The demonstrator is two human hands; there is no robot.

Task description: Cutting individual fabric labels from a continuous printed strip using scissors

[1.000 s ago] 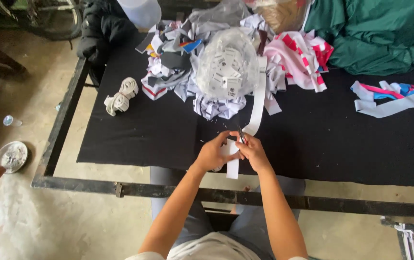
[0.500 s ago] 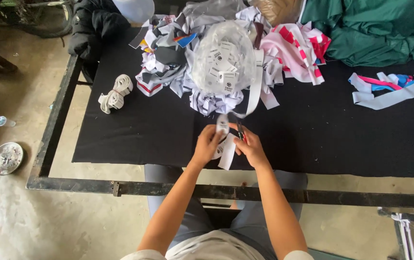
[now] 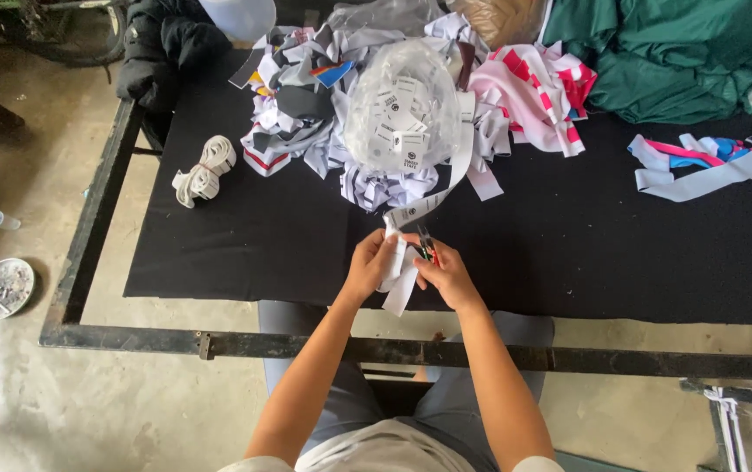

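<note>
Left hand pinches a white label strip at the tabletop's six o'clock edge; right hand grips small snips. Clear bag of tags sits at twelve.

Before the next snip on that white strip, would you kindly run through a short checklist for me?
1. Left hand grips the white label strip: ok.
2. Right hand holds the small snips: ok.
3. Blades set on the strip: cannot tell, too small.
4. Strip runs free up to the clear bag of labels: ok.
5. Fingers clear of the blades: cannot tell.
</note>
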